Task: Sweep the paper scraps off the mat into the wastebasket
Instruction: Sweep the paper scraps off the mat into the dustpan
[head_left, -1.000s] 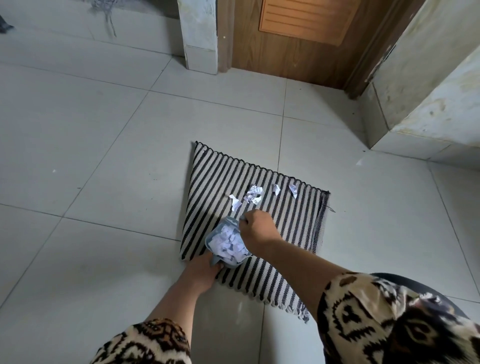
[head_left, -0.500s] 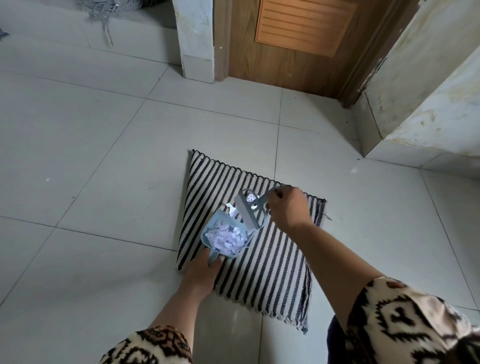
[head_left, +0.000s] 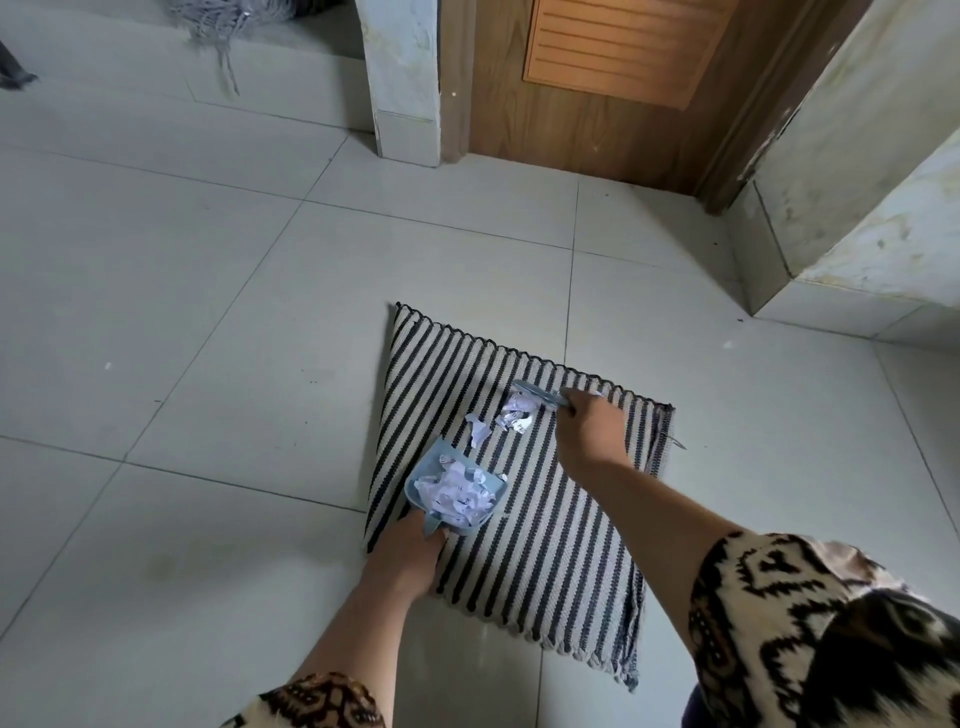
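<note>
On the striped mat (head_left: 561, 545), the left hand (head_left: 410, 551) grips a scrap-filled dustpan (head_left: 454, 491) while the right hand (head_left: 589, 431) holds a small brush (head_left: 535, 391) at its far edge, just beyond loose paper scraps (head_left: 511, 418).

The left hand (head_left: 410, 556) is held forward, palm down, its fingers curled round the dustpan handle (head_left: 430, 520). The right hand (head_left: 589, 434) is extended further ahead and right of it, knuckles up, a brush (head_left: 535, 391) gripped in it. Both forearms (head_left: 660, 514) are left bare.

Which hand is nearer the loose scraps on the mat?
Right. The right hand, holding the brush, is just right of the loose scraps; the left hand grips the dustpan handle, farther off toward the person.
</note>
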